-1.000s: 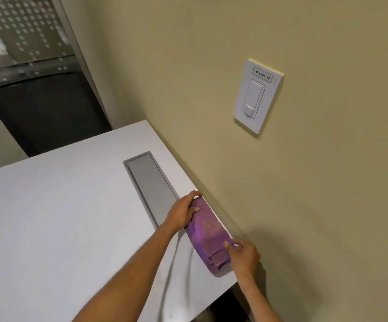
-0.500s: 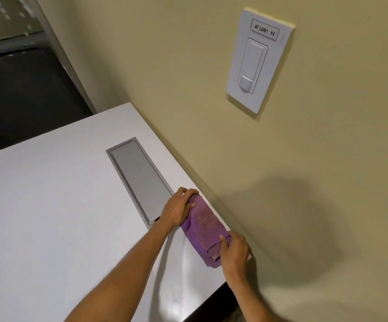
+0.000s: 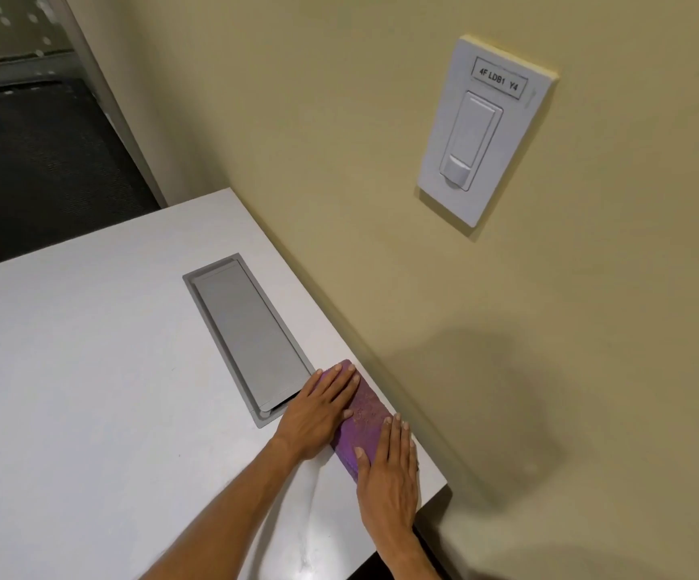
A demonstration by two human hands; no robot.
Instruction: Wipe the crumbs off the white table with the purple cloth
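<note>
Left hand [image 3: 318, 416] lies flat, fingers spread and straight, palm down on the far end of the folded purple cloth [image 3: 362, 416]; heel of the palm overlaps the near corner of the grey rectangular recessed cable hatch [image 3: 247, 332]. Right hand [image 3: 387, 466] is equally flat and open, pressing the near end of the cloth. Neither hand grips anything, both just press down.

Head view: cloth is a narrow folded strip lying on the white tabletop surface [image 3: 88, 391], running along the edge just beside the beige wall [image 3: 339, 161], close to the near corner. Pale specks show on the cloth's top face; can't tell if they're crumbs. No crumbs resolvable on the surface itself.

Step, as I read it: cloth pinned flat, wipe stroke set up at the wall-side edge. Next move probably needs even downward pressure from both hands and a sweep away from the wall across the surface, steering around or over the hatch lip so the fold doesn't snag. White wall switch plate [image 3: 486, 127] is well clear.
</note>
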